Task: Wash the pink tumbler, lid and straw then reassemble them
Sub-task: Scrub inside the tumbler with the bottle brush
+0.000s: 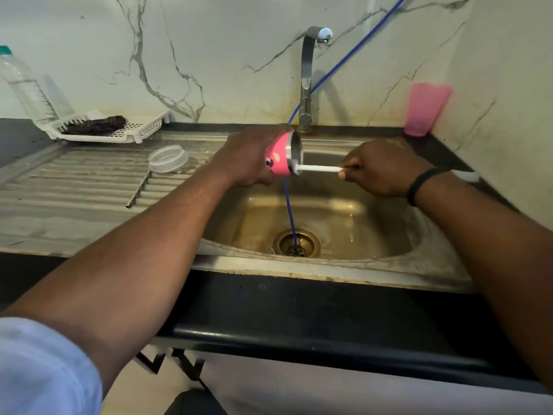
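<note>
My left hand (248, 158) is wrapped around the pink tumbler (282, 157), holding it on its side above the sink (329, 265), a little above the middle of the frame. The tumbler's steel-lined mouth faces right, toward my other hand. My right hand (380, 169) pinches the white handle of a thin brush (317, 168) between thumb and fingers, and the brush's bristled end sits at the lower rim of the tumbler's mouth. The two hands are apart, joined only by the brush between them. A black band (419, 185) circles my right wrist.

The clear lid (168, 158) rests on the ribbed draining board (74, 187) in the left middle of the frame, and the metal straw (139, 188) lies just below it, running down and left along the ridges. One end of the straw is close to the lid; I cannot tell whether they touch.

The tap (308, 76) stands at the upper middle, behind the tumbler. A blue cord (291, 217) comes down from the upper right, passes behind the tap and the tumbler, and ends at the drain (296, 243) in the sink's bottom.

At the upper right a pink plastic cup (426, 109) stands upside down on the dark counter by the marble wall. At the upper left a white rack (119, 131) holds a dark cloth (95, 124), and a clear bottle (25, 85) with a green cap leans beside it.
</note>
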